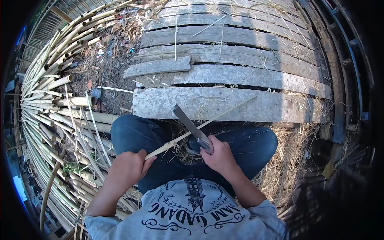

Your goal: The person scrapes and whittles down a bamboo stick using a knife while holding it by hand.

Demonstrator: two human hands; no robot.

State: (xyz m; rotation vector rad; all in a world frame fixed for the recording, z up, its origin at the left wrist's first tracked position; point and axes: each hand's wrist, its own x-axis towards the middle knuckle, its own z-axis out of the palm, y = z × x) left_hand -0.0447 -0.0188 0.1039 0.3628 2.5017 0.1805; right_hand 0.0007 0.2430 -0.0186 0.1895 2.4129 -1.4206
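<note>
My left hand (130, 167) is closed round the near end of a pale bamboo strip (225, 113). The strip slants up and to the right over my lap, its thin far end above the wooden planks, with frayed fibres near its middle. In my right hand (219, 157) is the handle of a knife (188, 122) with a dark, straight, blunt-ended blade. The blade points up and to the left and crosses the strip in view; whether it touches the strip I cannot tell. Both hands are above my crossed legs.
Weathered planks (232, 103) form a low platform in front of me, with a loose board (158, 67) and thin slivers on it. Many bamboo poles (86, 116) are piled at the left. Straw-like shavings (286, 160) cover the ground at the right.
</note>
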